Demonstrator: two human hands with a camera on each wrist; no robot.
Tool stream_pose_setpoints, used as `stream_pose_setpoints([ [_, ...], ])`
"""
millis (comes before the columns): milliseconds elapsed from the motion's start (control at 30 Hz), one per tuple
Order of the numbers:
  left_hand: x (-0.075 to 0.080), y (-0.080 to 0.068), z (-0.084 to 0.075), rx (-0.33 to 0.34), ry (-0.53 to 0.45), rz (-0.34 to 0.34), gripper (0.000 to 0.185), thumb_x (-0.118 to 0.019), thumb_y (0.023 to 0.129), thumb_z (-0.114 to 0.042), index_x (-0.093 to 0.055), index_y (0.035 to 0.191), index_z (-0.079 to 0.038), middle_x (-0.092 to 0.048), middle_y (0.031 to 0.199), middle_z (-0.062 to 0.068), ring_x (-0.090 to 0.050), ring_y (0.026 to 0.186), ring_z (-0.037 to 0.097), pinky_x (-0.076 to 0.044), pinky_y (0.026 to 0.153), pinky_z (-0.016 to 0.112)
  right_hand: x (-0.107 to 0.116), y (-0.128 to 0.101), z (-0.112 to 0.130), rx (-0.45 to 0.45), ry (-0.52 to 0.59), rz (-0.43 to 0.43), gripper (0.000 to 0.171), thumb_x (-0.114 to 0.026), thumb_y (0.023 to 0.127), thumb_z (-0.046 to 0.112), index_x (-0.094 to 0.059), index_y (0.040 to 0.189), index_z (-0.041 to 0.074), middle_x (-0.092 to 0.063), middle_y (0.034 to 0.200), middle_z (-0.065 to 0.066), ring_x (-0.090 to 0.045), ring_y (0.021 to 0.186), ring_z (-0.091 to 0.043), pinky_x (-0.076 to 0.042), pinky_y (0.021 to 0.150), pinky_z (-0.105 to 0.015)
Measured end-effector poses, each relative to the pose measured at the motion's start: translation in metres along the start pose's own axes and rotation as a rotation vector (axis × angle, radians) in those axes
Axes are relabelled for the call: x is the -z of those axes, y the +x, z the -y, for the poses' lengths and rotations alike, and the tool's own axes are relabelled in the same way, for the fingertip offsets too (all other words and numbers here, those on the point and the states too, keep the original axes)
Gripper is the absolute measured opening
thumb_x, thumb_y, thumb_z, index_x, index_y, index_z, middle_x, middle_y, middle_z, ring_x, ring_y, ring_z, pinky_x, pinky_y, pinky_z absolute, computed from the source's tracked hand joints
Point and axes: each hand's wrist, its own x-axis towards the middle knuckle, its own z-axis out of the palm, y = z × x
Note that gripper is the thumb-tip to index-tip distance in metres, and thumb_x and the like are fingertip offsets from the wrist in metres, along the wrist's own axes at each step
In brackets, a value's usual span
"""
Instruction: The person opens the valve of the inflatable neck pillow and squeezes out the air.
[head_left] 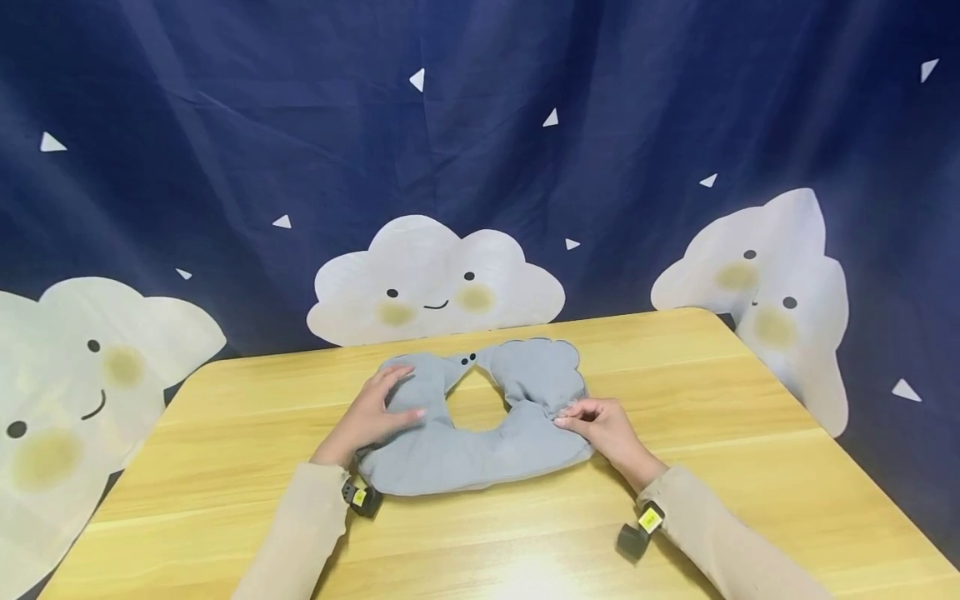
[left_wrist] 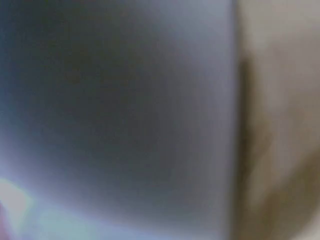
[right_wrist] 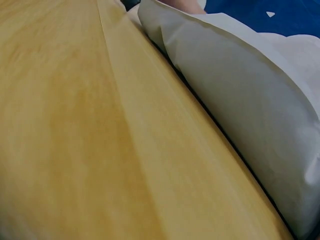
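Note:
A grey U-shaped neck pillow [head_left: 480, 421] with two small black eyes lies flat on the wooden table [head_left: 225, 467], its opening facing away from me. My left hand [head_left: 378, 408] rests on the pillow's left arm with fingers nearly straight. My right hand [head_left: 592, 421] pinches the fabric at the pillow's right arm between thumb and fingertips. The right wrist view shows the pillow's grey edge [right_wrist: 240, 95] lying on the table [right_wrist: 75, 130]. The left wrist view is a blur of grey fabric [left_wrist: 125, 115].
A dark blue curtain [head_left: 480, 125] printed with white smiling clouds hangs behind the table. The table's far edge runs just beyond the pillow, and its right corner [head_left: 705, 315] is rounded. Bare wood lies on both sides of the pillow.

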Motion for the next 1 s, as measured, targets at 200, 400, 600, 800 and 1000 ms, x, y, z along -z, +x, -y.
stream_pose_setpoints([
  [200,0.008,-0.006,-0.015,-0.133,0.005,0.066,0.074,-0.074,0.081,-0.031,-0.04,0.142,-0.007,-0.035,0.146,0.018,-0.027,0.136,0.039,-0.023,0.107,0.06,-0.001,0.001,0.0,-0.007,0.013,0.0,0.014,-0.078,0.072,-0.001,-0.066,0.073,-0.009,-0.071,0.084,-0.017,-0.066,0.08,-0.006,-0.047,0.081,-0.016],
  [400,0.004,-0.017,-0.023,-0.209,0.027,0.144,0.077,-0.074,0.081,-0.033,-0.038,0.144,-0.007,-0.034,0.147,0.021,-0.024,0.137,0.043,-0.02,0.106,0.064,0.0,-0.001,0.001,-0.016,0.0,0.006,0.015,-0.078,0.073,0.0,-0.066,0.075,-0.009,-0.071,0.087,-0.017,-0.066,0.08,-0.005,-0.048,0.081,-0.016],
  [600,-0.002,-0.025,-0.028,-0.177,0.024,0.15,0.081,-0.075,0.079,-0.036,-0.037,0.145,-0.009,-0.03,0.149,0.022,-0.016,0.138,0.047,-0.017,0.104,0.067,0.0,0.0,0.0,-0.021,-0.003,-0.004,0.016,-0.078,0.073,0.001,-0.066,0.075,-0.009,-0.072,0.087,-0.017,-0.065,0.082,-0.004,-0.046,0.083,-0.016],
  [800,-0.009,-0.028,-0.03,-0.189,0.029,0.156,0.082,-0.074,0.079,-0.039,-0.036,0.145,-0.009,-0.03,0.15,0.02,-0.016,0.139,0.045,-0.018,0.105,0.066,-0.001,0.002,-0.001,-0.006,0.004,0.001,0.014,-0.078,0.072,-0.001,-0.067,0.075,-0.009,-0.071,0.086,-0.018,-0.066,0.08,-0.006,-0.048,0.08,-0.017],
  [1000,-0.017,-0.03,-0.035,-0.253,0.028,0.249,0.09,-0.075,0.076,-0.043,-0.031,0.148,-0.012,-0.023,0.154,0.016,-0.013,0.142,0.039,-0.015,0.107,0.064,-0.001,0.0,-0.001,0.003,0.003,-0.005,0.015,-0.078,0.072,-0.001,-0.067,0.077,-0.011,-0.071,0.086,-0.018,-0.065,0.079,-0.004,-0.048,0.08,-0.017],
])
